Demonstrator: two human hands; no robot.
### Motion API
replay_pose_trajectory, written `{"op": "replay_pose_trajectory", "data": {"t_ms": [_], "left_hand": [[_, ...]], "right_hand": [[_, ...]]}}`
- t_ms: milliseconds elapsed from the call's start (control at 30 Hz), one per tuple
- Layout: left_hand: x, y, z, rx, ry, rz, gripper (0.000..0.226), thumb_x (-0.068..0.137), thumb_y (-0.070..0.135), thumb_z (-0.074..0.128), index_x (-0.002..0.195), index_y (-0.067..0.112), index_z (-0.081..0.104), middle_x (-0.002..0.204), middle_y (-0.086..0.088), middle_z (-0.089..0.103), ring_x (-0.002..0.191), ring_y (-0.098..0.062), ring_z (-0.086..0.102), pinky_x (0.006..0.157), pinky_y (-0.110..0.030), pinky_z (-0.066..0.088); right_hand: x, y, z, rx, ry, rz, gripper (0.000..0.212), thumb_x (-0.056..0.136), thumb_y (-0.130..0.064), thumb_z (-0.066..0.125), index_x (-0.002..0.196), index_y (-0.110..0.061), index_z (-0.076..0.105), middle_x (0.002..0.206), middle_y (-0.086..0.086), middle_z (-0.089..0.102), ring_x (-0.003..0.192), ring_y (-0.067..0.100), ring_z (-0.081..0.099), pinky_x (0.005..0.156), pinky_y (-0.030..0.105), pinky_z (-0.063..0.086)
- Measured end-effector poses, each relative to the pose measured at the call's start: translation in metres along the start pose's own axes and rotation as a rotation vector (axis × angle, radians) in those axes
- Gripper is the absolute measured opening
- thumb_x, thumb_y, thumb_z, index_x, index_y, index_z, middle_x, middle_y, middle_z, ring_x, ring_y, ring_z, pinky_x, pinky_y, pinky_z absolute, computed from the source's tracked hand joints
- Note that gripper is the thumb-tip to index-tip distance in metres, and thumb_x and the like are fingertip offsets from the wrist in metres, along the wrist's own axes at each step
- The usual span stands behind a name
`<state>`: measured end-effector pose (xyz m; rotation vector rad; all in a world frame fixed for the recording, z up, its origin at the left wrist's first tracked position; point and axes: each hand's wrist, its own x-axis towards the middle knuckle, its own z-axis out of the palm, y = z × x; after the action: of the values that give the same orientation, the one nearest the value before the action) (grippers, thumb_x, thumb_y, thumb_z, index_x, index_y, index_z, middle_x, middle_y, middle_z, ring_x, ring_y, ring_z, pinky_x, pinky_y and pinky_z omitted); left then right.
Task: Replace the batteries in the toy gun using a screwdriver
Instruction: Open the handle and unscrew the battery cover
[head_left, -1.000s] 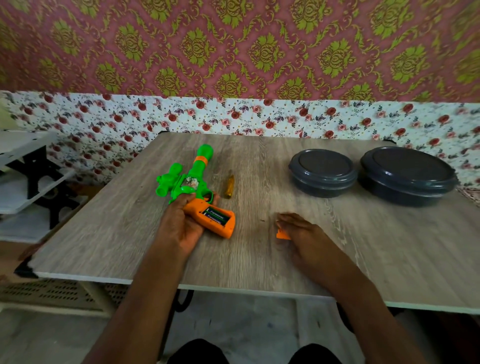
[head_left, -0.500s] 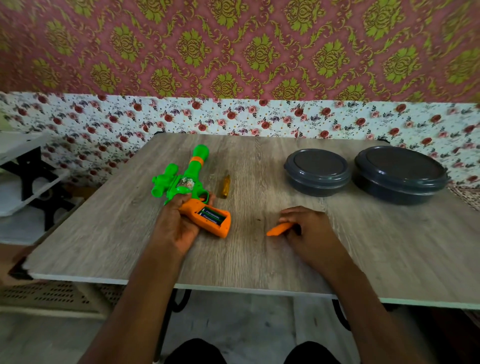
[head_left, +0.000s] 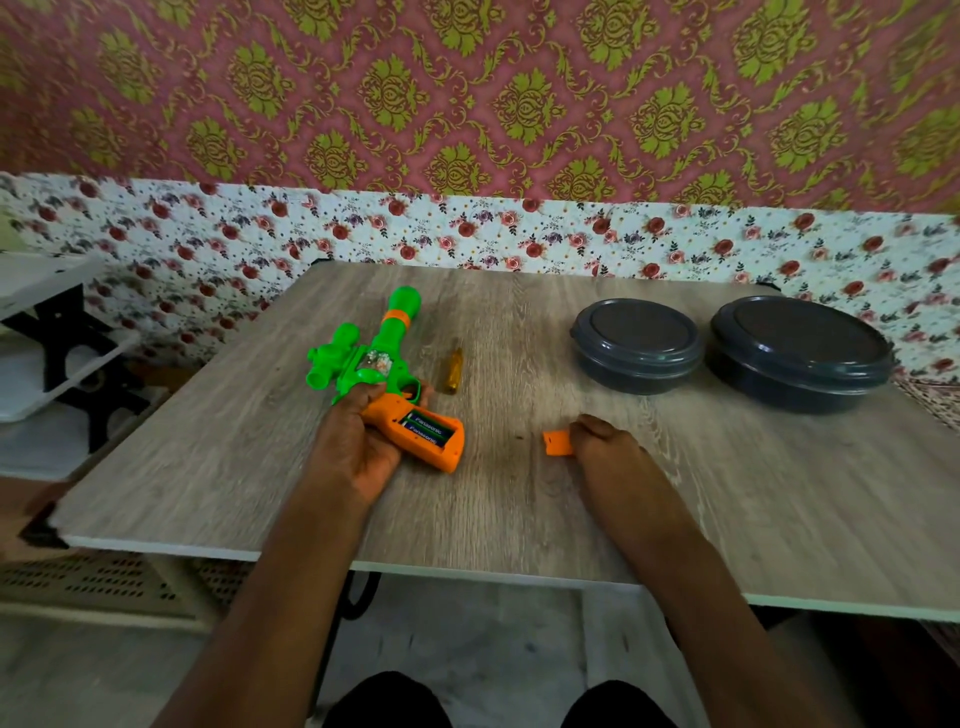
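With the toy gun (head_left: 387, 353) gripped on the bench (head_left: 519, 519) by curled fingers of the left hand (head_left: 353, 447) and the cover (head_left: 557, 443) pinched by the right hand (head_left: 605, 449), the exposed batteries (head_left: 427, 427) may be spilled if the gun is tilted.

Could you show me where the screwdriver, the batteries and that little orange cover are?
screwdriver (head_left: 452, 373): head view, middle of its amber handle.
batteries (head_left: 429, 425): head view, printed label of the upper cell.
orange cover (head_left: 556, 443): head view, its flat face.
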<state>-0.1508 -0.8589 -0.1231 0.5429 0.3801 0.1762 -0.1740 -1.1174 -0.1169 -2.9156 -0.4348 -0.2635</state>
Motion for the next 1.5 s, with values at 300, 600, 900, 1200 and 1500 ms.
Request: {"op": "replay_pose_trajectory", "data": {"t_ms": [300, 600, 900, 1200, 1500], "left_hand": [[-0.006, 0.001, 0.003, -0.006, 0.017, 0.012, 0.046, 0.099, 0.001, 0.051, 0.145, 0.006, 0.048, 0.143, -0.026, 0.057, 0.130, -0.047, 0.056, 0.101, -0.063, 0.050], [-0.007, 0.000, 0.001, 0.034, 0.004, 0.054, 0.047, 0.099, 0.006, 0.053, 0.146, 0.006, 0.050, 0.140, -0.027, 0.059, 0.103, -0.039, 0.067, 0.112, -0.064, 0.041], [-0.005, 0.000, 0.001, 0.053, 0.052, 0.054, 0.045, 0.100, 0.008, 0.052, 0.145, 0.005, 0.051, 0.141, -0.028, 0.058, 0.128, -0.046, 0.058, 0.112, -0.064, 0.041], [-0.008, 0.001, 0.003, 0.070, 0.035, 0.043, 0.045, 0.100, 0.007, 0.051, 0.145, 0.005, 0.049, 0.138, -0.028, 0.060, 0.106, -0.040, 0.066, 0.095, -0.054, 0.053], [-0.008, 0.001, 0.002, 0.076, 0.019, 0.051, 0.045, 0.100, 0.008, 0.051, 0.145, 0.006, 0.049, 0.137, -0.026, 0.061, 0.102, -0.039, 0.067, 0.105, -0.064, 0.045]], "right_hand": [[0.002, -0.008, -0.013, 0.035, -0.023, -0.006, 0.026, 0.097, -0.013, 0.058, 0.123, -0.011, 0.062, 0.134, 0.008, 0.059, 0.110, 0.027, 0.067, 0.092, 0.039, 0.058], [0.080, -0.049, 0.002, 0.226, 0.021, -0.213, 0.039, 0.101, -0.017, 0.052, 0.139, -0.015, 0.061, 0.126, 0.013, 0.067, 0.117, 0.033, 0.062, 0.096, 0.042, 0.051], [0.137, -0.074, 0.029, 0.200, -0.114, -0.174, 0.027, 0.093, -0.033, 0.062, 0.112, -0.018, 0.074, 0.108, 0.014, 0.070, 0.098, 0.030, 0.066, 0.082, 0.041, 0.057], [0.122, -0.064, 0.026, 0.272, 0.221, -0.086, 0.015, 0.087, -0.012, 0.060, 0.090, -0.013, 0.074, 0.086, 0.012, 0.070, 0.078, 0.029, 0.064, 0.076, 0.043, 0.059], [0.107, -0.052, 0.006, 0.657, 0.774, -0.283, 0.019, 0.096, 0.004, 0.058, 0.111, -0.001, 0.070, 0.106, 0.012, 0.063, 0.090, 0.017, 0.062, 0.073, 0.024, 0.051]]}}
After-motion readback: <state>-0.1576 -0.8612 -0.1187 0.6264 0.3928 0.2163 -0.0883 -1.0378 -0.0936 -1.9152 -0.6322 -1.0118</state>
